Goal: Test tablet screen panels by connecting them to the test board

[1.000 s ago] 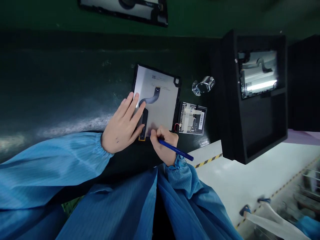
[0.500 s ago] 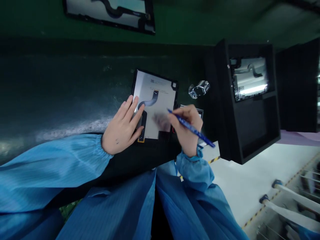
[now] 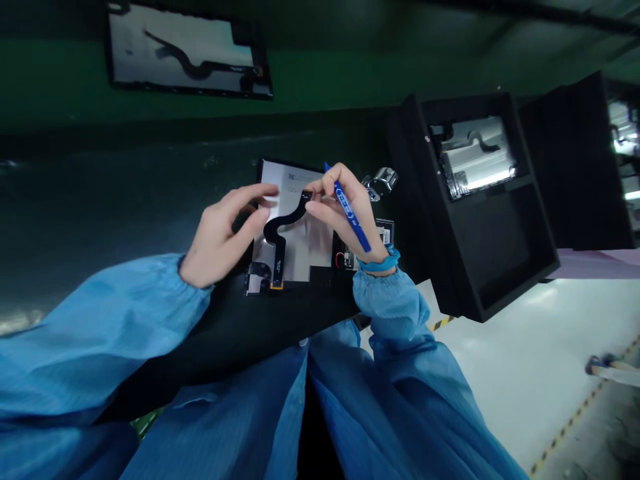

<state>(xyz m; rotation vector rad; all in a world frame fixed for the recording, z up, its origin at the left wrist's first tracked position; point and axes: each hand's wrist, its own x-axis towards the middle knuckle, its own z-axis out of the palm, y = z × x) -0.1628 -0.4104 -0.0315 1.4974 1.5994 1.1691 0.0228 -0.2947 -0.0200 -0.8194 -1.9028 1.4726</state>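
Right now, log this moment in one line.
left hand: open, over left edge of panel | right hand: holding blue pen, at end of ribbon cable

The dark bench (image 3: 125, 193) bears a display panel (image 3: 303, 248), a circuit board (image 3: 385, 233) and a shiny metal piece (image 3: 385, 182).

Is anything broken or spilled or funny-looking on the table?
Nothing looks spilled or clearly broken. The oddest bit is the wiggly black ribbon cable across the pale panel, but the far panel has a curvy one too, so that bend seems normal.
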